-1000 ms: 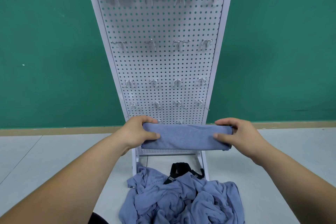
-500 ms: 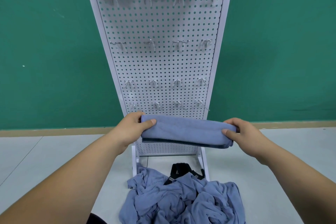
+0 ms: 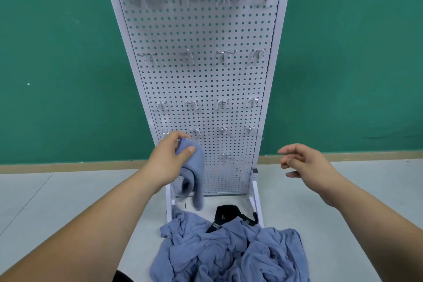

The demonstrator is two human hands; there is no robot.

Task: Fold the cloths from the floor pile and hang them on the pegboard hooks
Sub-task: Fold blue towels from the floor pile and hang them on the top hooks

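Left hand [image 3: 168,160] pinches folded blue-grey cloth [image 3: 194,174] against white perforated pegboard [image 3: 201,80]; right hand [image 3: 304,162] hovers released, fingers loose.

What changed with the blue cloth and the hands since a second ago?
The right hand let go of the folded cloth, its fingers now loose and empty. The cloth's freed end dropped; it hangs from the left hand, which still pinches it. Floor pile and pegboard unchanged.
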